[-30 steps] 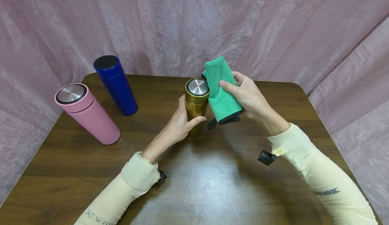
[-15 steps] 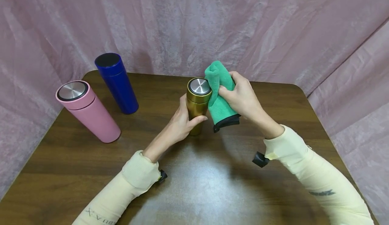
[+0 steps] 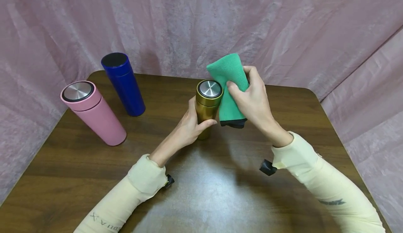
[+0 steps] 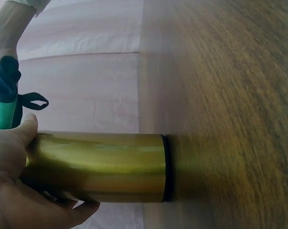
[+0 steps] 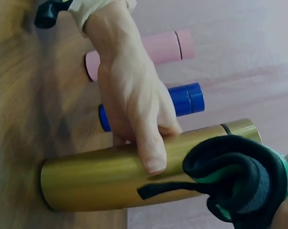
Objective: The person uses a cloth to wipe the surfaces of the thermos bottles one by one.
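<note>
A gold thermos flask (image 3: 207, 112) with a shiny steel lid top stands upright on the table. Around its middle, my left hand (image 3: 187, 126) grips it, thumb across the front; the left wrist view shows the flask's black base (image 4: 167, 168) at the table surface. My right hand (image 3: 255, 101) holds a folded green cloth (image 3: 231, 75) with a dark edge, thumb on the near face. The cloth is against or very close to the flask's upper right side. In the right wrist view, a dark loop (image 5: 170, 188) of the cloth hangs in front of the flask.
To the left stand a pink flask (image 3: 99, 117) with a steel lid top and, behind it, a blue flask (image 3: 124, 84) with a black top. The brown wooden table (image 3: 201, 194) ends at the back before a pink curtain (image 3: 176, 26).
The right hand has shifted the cloth about beside the flask's top, dipping and then rising, and the cloth's folds have changed. The left hand keeps its grip on the flask.
</note>
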{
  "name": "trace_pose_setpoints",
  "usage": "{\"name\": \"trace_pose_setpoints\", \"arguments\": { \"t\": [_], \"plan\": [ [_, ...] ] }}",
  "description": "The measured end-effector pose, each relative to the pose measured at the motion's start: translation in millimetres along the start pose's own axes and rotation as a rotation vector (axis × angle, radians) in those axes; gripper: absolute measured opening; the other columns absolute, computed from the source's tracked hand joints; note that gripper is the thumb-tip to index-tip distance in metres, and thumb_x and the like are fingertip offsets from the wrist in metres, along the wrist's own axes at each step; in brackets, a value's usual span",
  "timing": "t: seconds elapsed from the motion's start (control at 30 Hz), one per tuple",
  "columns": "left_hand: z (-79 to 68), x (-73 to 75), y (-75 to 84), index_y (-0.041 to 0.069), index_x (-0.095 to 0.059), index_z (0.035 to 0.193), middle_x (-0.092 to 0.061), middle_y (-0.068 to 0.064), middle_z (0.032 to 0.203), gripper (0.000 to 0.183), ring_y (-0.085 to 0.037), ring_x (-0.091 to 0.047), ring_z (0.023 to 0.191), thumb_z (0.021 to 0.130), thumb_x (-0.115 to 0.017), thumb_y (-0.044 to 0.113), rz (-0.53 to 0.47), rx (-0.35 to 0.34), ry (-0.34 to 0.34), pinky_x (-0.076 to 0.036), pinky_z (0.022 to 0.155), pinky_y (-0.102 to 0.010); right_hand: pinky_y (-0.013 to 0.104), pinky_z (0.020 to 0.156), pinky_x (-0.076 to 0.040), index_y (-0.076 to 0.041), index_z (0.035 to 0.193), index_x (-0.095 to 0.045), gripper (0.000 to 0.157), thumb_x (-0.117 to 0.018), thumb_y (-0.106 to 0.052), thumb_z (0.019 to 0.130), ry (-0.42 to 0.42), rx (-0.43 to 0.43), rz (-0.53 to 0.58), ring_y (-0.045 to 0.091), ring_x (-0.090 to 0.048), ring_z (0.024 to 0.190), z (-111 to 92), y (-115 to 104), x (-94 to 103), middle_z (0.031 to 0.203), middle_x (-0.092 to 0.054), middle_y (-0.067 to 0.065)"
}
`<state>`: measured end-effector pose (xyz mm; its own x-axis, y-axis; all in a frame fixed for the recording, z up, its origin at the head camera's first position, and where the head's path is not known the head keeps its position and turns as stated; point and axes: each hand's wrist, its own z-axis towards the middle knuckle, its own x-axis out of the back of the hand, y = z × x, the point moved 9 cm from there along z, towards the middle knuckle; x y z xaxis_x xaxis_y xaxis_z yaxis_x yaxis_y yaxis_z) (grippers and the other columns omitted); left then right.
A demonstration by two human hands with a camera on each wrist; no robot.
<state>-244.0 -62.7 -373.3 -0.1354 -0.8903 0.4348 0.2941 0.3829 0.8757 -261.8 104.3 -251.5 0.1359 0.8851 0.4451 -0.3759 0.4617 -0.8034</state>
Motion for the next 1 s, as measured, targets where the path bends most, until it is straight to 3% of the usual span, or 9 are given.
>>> {"name": "trace_pose_setpoints", "arguments": {
  "t": [0.17, 0.3, 0.4, 0.63, 0.87, 1.0],
  "plan": [
    [-0.5, -0.4, -1.0, 0.004, -0.012, 0.158, -0.044, -0.022, 0.145, 0.093, -0.034, -0.05, 0.131, 0.095, -0.078, 0.023, -0.002, 0.014, -0.008, -0.039, 0.112, -0.05, 0.036, 0.076, -0.05, -0.003, 0.131, -0.057, 0.036, -0.065, -0.014, 0.097, -0.089, 0.025, -0.026, 0.022, -0.06, 0.088, -4.3, 4.7, -9.4, 0.109, -0.064, 0.011],
    [-0.3, 0.3, 0.8, 0.003, -0.013, 0.156, -0.044, -0.024, 0.145, 0.092, -0.034, -0.05, 0.132, 0.095, -0.078, 0.021, 0.004, -0.015, 0.001, -0.038, 0.113, -0.049, 0.04, 0.074, -0.05, -0.003, 0.131, -0.057, 0.037, -0.065, -0.011, 0.096, -0.126, 0.039, -0.067, 0.026, -0.059, 0.087, -9.0, 15.1, -19.6, 0.106, -0.064, 0.013],
    [0.1, -0.1, 3.5, 0.001, -0.013, 0.155, -0.044, -0.025, 0.146, 0.091, -0.035, -0.049, 0.133, 0.095, -0.078, 0.02, 0.005, -0.045, 0.0, -0.037, 0.114, -0.049, 0.041, 0.073, -0.051, -0.004, 0.131, -0.058, 0.037, -0.064, -0.011, 0.096, -0.162, 0.004, -0.115, 0.027, -0.06, 0.088, -13.4, 29.4, -28.9, 0.104, -0.064, 0.014],
    [-1.4, -1.1, 5.2, 0.002, -0.014, 0.155, -0.042, -0.024, 0.147, 0.09, -0.034, -0.047, 0.135, 0.095, -0.077, 0.022, 0.022, -0.032, 0.001, -0.035, 0.115, -0.049, 0.042, 0.07, -0.054, -0.005, 0.134, -0.057, 0.04, -0.065, -0.012, 0.096, -0.278, -0.072, -0.164, 0.029, -0.064, 0.084, -24.2, 55.6, -47.9, 0.103, -0.066, 0.015],
    [-5.0, 2.3, 8.1, -0.001, -0.02, 0.156, -0.033, -0.022, 0.146, 0.091, -0.032, -0.038, 0.134, 0.094, -0.078, 0.03, 0.133, -0.028, 0.064, -0.035, 0.115, -0.048, 0.045, 0.076, -0.055, -0.005, 0.14, -0.055, 0.042, -0.066, -0.012, 0.1, -0.374, -0.133, -0.198, 0.03, -0.064, 0.089, -31.3, 76.1, -62.4, 0.11, -0.066, 0.016],
    [-6.1, 2.9, 9.0, -0.002, -0.022, 0.156, -0.035, -0.023, 0.143, 0.09, -0.033, -0.04, 0.131, 0.093, -0.079, 0.03, 0.161, -0.035, 0.079, -0.036, 0.113, -0.049, 0.046, 0.077, -0.054, -0.004, 0.139, -0.056, 0.042, -0.066, -0.011, 0.099, -0.415, -0.143, -0.229, 0.03, -0.063, 0.088, -38.4, 89.6, -72.9, 0.106, -0.066, 0.016]
  ]
}}
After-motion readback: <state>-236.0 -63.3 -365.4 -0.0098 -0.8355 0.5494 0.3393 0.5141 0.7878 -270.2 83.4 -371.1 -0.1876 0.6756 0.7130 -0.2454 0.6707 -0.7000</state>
